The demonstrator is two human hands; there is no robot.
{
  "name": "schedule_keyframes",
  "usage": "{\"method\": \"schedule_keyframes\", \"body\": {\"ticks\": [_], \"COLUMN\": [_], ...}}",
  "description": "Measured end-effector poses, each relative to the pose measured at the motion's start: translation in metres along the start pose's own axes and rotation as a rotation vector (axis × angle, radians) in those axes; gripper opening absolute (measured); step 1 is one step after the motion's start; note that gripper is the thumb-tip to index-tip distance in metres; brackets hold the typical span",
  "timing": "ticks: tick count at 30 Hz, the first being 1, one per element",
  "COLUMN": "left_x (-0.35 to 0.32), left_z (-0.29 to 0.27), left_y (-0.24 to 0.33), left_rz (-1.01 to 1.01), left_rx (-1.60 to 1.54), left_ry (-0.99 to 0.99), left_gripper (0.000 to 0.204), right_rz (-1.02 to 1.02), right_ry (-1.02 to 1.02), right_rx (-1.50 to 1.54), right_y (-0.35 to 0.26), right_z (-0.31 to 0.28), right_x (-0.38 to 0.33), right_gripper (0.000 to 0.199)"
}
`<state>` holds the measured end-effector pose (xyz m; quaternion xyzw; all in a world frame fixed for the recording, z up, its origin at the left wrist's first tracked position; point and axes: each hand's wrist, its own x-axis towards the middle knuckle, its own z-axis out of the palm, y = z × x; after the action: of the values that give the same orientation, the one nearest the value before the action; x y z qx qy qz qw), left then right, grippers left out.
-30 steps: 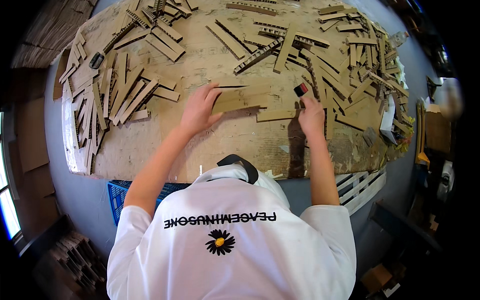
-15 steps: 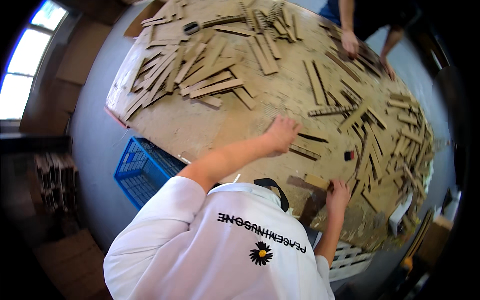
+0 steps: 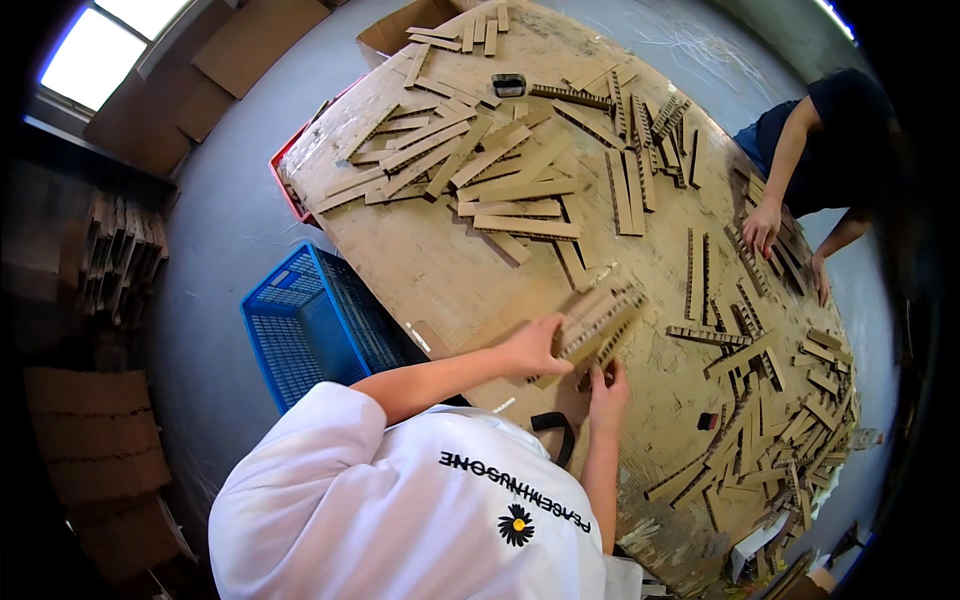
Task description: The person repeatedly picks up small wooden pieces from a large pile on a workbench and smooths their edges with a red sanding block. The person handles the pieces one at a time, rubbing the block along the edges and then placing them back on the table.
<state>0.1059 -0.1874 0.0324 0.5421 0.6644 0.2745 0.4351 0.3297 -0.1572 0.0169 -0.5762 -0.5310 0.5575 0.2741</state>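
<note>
My left hand (image 3: 535, 348) is closed around the near end of a small bundle of brown honeycomb cardboard strips (image 3: 598, 318), held above the table in front of my chest. Ragged honeycomb edges show along the strips' sides; the bundle is slightly blurred. My right hand (image 3: 607, 392) grips the lower side of the same bundle, fingers pinched at a strip there. How many strips each hand holds cannot be made out. Just beyond the bundle lies a large loose pile of similar cardboard strips (image 3: 520, 207) on the worn wooden table (image 3: 400, 270).
More strips (image 3: 745, 440) are heaped at the right, near a small red-and-black block (image 3: 707, 421). A black-and-silver tool (image 3: 508, 84) lies at the far side. A blue plastic crate (image 3: 300, 320) stands left of the table. Across it, a co-worker's hand (image 3: 763, 225) handles strips.
My hands have come together, left drawn back and right moved leftward. Strips that lay on the table near them are now in a bundle between both hands. The head view has shifted.
</note>
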Motion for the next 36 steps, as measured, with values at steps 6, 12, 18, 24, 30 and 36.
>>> {"method": "schedule_keyframes", "body": {"ticks": [6, 12, 18, 24, 30, 36], "left_x": [0.038, 0.094, 0.106, 0.123, 0.094, 0.073], "left_z": [-0.155, -0.257, -0.331, -0.384, -0.316, -0.145], "left_y": [-0.011, -0.051, -0.131, -0.201, -0.119, -0.079], "left_rz": [-0.149, -0.18, -0.109, 0.058, 0.314, 0.255], "left_rx": [0.512, 0.721, 0.596, 0.679, 0.548, 0.213], "left_ry": [0.33, 0.386, 0.398, 0.639, 0.712, 0.402], "left_gripper": [0.109, 0.11, 0.094, 0.073, 0.05, 0.036], "right_rz": [-0.226, -0.235, -0.239, -0.316, -0.381, 0.029], "right_ry": [0.137, 0.229, 0.095, -0.151, 0.121, 0.937], "right_rx": [-0.534, -0.721, -0.639, -0.545, -0.482, -0.545], "right_y": [-0.068, -0.084, -0.151, -0.19, -0.128, 0.002], "right_z": [0.072, 0.159, 0.322, 0.36, 0.182, -0.118], "right_x": [0.1, 0.161, 0.177, 0.187, 0.134, 0.038], "right_gripper": [0.055, 0.086, 0.076, 0.058, 0.034, 0.021]}}
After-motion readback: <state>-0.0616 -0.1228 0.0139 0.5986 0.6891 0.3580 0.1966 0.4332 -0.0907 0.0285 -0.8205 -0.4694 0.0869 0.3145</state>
